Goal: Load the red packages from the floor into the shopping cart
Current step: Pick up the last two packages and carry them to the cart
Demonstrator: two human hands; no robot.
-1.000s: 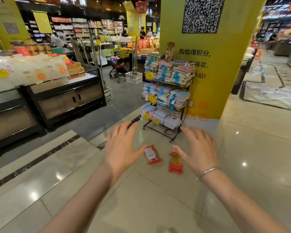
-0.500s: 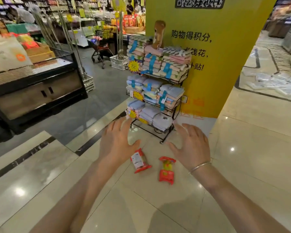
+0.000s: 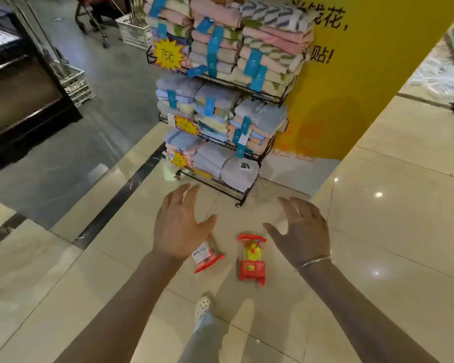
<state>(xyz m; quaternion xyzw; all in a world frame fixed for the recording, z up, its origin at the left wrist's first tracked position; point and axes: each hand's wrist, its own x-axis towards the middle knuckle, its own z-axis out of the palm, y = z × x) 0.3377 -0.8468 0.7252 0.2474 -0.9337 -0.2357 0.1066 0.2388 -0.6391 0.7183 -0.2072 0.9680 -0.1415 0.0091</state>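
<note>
Black wire three-tier display rack (image 3: 260,155), standing against a yellow pillar (image 3: 364,100) at far centre: each tier holds stacks of folded pastel towels (image 3: 247,51) in pink, blue, grey and cream, banded with blue paper sleeves, with yellow starburst price tags (image 3: 167,56) clipped to the left ends. White slatted plastic crate (image 3: 133,31), far left of the rack on the grey floor: contents cannot be made out. Wheeled shopping cart (image 3: 100,17), far left at the top edge, only its lower frame and wheels in view. Two red plastic packages on the glossy beige tiled floor (image 3: 378,231), near centre: the left red package (image 3: 207,255), showing a white label, lies tilted and is partly covered by the left hand (image 3: 178,226); the right red package (image 3: 251,256), with a yellow figure printed on it, lies just beside it, between the two hands. The left hand is spread wide above the floor, holding nothing. The right hand (image 3: 302,231), a silver bangle (image 3: 314,261) at its wrist, has fingers splayed and lightly bent, also holding nothing, just right of the right red package. A white perforated shoe (image 3: 202,306) stands near, below the packages.
</note>
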